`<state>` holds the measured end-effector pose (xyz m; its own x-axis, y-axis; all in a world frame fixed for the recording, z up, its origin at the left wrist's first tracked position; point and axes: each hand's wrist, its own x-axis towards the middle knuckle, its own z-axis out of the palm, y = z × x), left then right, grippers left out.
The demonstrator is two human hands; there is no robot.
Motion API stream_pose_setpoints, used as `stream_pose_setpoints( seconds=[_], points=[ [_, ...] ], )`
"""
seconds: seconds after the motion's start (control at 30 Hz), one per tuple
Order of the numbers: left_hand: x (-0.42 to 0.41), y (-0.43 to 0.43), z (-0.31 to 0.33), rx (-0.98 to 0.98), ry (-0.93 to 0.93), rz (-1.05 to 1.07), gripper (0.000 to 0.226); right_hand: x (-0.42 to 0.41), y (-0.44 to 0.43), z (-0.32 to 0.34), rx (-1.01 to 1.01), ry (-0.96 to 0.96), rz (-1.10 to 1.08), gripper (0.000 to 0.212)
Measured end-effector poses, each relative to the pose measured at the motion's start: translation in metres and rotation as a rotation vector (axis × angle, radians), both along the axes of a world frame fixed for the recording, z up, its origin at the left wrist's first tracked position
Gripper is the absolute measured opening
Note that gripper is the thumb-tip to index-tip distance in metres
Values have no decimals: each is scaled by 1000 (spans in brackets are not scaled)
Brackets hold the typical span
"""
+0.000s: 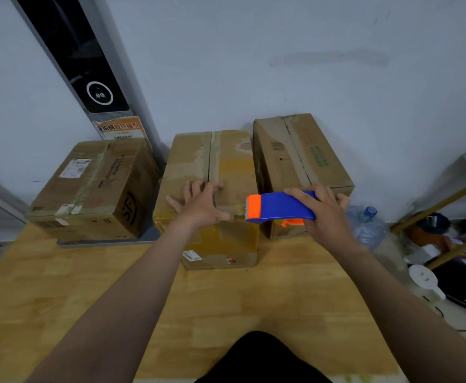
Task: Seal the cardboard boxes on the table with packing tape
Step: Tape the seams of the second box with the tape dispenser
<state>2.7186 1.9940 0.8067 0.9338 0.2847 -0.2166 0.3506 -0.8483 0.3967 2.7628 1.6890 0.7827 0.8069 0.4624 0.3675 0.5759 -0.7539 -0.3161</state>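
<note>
Three cardboard boxes stand in a row at the far edge of the wooden table [88,286], against the wall.

Middle box [226,161]: brown and worn, flaps closed. The centre seam runs front to back, with scuffed old tape residue along it. Yellowish tape covers the near top edge and part of the front face. There is a small white label low on the front.

Left box [93,189]: tape runs along its top, and a white shipping label sits near the far left corner.

Right box [295,153]: the top seam is visible, with green print on the right flap. It stands just beside the middle box.

Left hand [201,205]: palm down on top of the middle box, near its front edge and over the seam. The fingers [190,189] are straight and spread wide, pressing flat and gripping nothing.

Right hand [325,214]: grips the tape dispenser [278,207], its fingers [298,193] curled over the blue body from above. The dispenser's orange nose and toothed blade point left, toward the middle box's near right corner. I cannot tell whether the blade touches the cardboard. An orange part shows beneath the body. From here the dispenser overlaps the gap between the middle and right boxes.

A clear water bottle [367,225] with a blue cap sits off the table, right of the right box.
</note>
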Motion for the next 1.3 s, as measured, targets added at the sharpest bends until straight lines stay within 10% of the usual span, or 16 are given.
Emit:
stream_pose_setpoints(
  seconds=[1.3],
  points=[
    [6, 28, -9, -70, -113, -131, 88, 27, 8, 3, -86, 65, 262, 80]
  ],
)
